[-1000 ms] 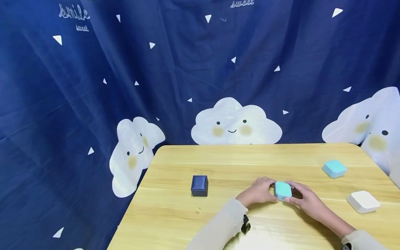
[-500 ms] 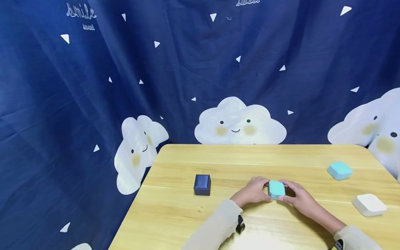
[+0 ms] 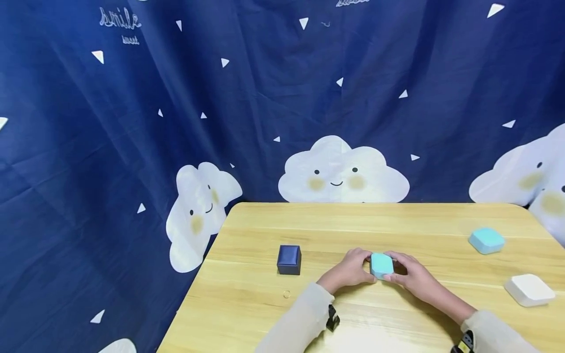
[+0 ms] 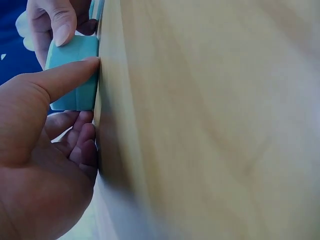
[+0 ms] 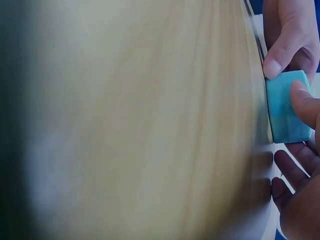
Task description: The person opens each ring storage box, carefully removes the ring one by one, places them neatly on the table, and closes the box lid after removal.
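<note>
Between both hands, a small turquoise box (image 3: 381,264) with cut corners sits low on the wooden table. My left hand (image 3: 350,268) holds its left side, thumb at the near face and fingers around behind. From the opposite side my right hand (image 3: 414,277) grips it the same way. In the left wrist view the left thumb lies across the box's (image 4: 75,49) near face, which has a faint seam. The right wrist view has the right thumb pressed on the box (image 5: 282,112), its lower edge right at the tabletop. Fingers behind the box are partly hidden.
A navy box (image 3: 289,260) stands left of the hands, with a thin gold ring (image 3: 287,294) lying in front of it. To the right are another turquoise box (image 3: 487,240) and a white box (image 3: 529,290). A blue cloud-print curtain (image 3: 265,98) hangs behind the table (image 3: 353,220).
Both hands have shifted the turquoise box left along the table, nearer the navy box, keeping hold of it. The head view has turned slightly left.
</note>
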The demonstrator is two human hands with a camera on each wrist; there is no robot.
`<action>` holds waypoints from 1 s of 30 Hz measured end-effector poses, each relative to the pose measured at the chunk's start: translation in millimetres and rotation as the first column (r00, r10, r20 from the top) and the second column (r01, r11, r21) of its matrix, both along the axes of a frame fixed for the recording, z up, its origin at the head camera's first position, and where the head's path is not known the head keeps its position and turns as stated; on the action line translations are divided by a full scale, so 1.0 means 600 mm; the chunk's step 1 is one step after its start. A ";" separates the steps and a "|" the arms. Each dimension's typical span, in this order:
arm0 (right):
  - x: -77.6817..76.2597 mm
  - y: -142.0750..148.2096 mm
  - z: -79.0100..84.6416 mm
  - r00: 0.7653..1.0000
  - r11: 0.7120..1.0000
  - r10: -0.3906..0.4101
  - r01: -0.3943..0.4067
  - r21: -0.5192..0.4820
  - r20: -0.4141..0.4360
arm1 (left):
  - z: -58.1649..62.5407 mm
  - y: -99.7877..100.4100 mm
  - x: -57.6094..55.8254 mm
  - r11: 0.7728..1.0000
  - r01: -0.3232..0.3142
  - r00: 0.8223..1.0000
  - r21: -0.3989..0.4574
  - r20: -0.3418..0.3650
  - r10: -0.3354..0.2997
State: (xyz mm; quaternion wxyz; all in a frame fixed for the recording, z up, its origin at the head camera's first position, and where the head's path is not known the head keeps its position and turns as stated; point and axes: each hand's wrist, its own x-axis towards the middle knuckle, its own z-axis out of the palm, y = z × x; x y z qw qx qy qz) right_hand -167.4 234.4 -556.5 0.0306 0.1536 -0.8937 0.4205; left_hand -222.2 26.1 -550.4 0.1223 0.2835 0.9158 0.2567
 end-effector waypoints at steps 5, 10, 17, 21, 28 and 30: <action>-0.007 -0.014 0.002 1.000 1.000 0.019 -0.018 0.014 -0.022 | -0.005 -0.014 -0.001 0.999 -0.035 0.999 0.023 0.023 0.034; -0.012 -0.030 0.001 0.999 0.999 0.049 -0.049 -0.009 -0.024 | -0.008 -0.031 -0.001 0.997 -0.059 0.997 0.051 0.046 0.057; -0.025 -0.048 0.000 0.998 0.998 0.059 -0.059 0.009 0.010 | -0.007 -0.054 0.003 0.983 -0.124 0.987 0.135 0.116 0.109; -0.030 -0.058 0.000 0.997 0.997 0.075 -0.075 0.004 0.014 | -0.005 -0.064 0.005 0.973 -0.161 0.980 0.164 0.143 0.138; -0.038 -0.073 -0.002 0.995 0.996 0.092 -0.092 -0.008 0.028 | -0.010 -0.080 0.007 0.962 -0.201 0.975 0.185 0.137 0.177; -0.040 -0.078 -0.002 0.995 0.995 0.098 -0.098 -0.005 0.033 | -0.013 -0.086 0.007 0.958 -0.214 0.972 0.189 0.136 0.190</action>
